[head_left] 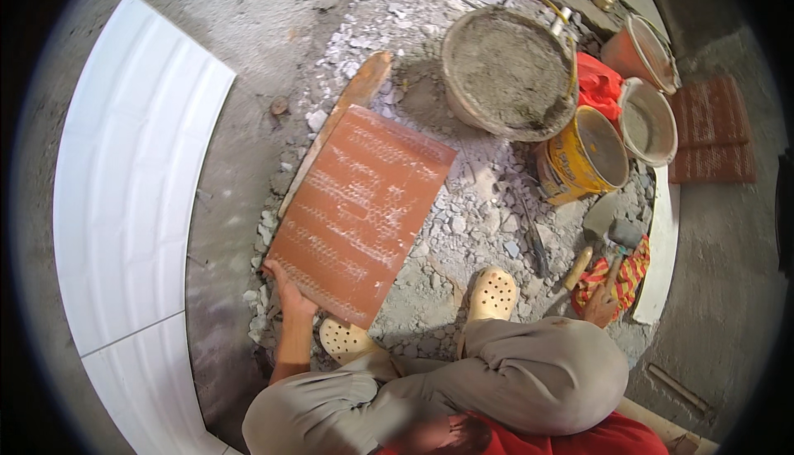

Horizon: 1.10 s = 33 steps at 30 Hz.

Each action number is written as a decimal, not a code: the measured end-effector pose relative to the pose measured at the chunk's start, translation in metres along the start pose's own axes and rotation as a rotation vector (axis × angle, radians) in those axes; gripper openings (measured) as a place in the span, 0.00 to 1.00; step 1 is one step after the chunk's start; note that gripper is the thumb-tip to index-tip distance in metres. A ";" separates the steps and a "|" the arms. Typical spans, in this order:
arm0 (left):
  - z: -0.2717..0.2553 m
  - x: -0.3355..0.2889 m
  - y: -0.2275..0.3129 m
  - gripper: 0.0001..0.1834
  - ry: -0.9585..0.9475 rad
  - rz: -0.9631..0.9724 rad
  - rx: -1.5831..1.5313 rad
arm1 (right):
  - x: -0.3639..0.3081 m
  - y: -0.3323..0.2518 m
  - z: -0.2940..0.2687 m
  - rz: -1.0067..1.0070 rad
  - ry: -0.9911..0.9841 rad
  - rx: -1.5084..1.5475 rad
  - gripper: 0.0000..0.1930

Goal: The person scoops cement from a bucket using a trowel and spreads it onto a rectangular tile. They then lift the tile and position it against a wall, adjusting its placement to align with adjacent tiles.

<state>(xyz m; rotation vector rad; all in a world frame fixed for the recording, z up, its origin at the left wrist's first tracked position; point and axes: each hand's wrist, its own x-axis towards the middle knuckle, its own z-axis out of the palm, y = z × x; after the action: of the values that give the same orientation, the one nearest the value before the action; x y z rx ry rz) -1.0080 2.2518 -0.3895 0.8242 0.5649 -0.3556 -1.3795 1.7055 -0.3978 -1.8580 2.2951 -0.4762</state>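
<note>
At the lower left of centre, my left grip is closed on the near left corner of a red-brown tile, fingers at its edge. The tile lies slantwise in the middle of the frame, its ribbed, white-smeared face up, over the rubble. Along its upper left edge a plank sticks out beyond it.

At the lower right, my right grip is at the bottom end of a mallet's handle, beside a red and yellow cloth; my knee hides part of it, so I cannot tell whether it is closed. Just left of the cloth is a trowel with a wooden handle.

At the upper right of centre stands a tub full of grey mortar, with a yellow bucket below it and a red bag beside it. More red-brown tiles lie at the far right. White tiles curve down the left side. My cream clogs rest at the lower centre.
</note>
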 end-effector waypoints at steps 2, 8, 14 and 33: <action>0.005 -0.003 -0.002 0.50 0.059 0.023 0.021 | 0.010 -0.001 0.003 0.020 0.027 -0.014 0.18; 0.007 0.001 0.001 0.50 -0.025 -0.033 -0.099 | 0.031 -0.008 0.004 -0.033 0.177 -0.109 0.15; 0.005 -0.015 0.009 0.48 -0.055 0.036 -0.036 | 0.019 -0.075 0.021 -0.635 0.428 -0.022 0.14; -0.047 -0.079 0.047 0.50 0.005 0.122 -0.052 | -0.286 -0.536 0.135 -2.356 -0.282 0.418 0.35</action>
<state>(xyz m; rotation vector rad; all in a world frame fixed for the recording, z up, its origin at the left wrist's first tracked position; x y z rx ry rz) -1.0630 2.3240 -0.3407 0.8058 0.5233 -0.2262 -0.7788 1.8659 -0.3681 -2.7916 -0.9823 -0.5487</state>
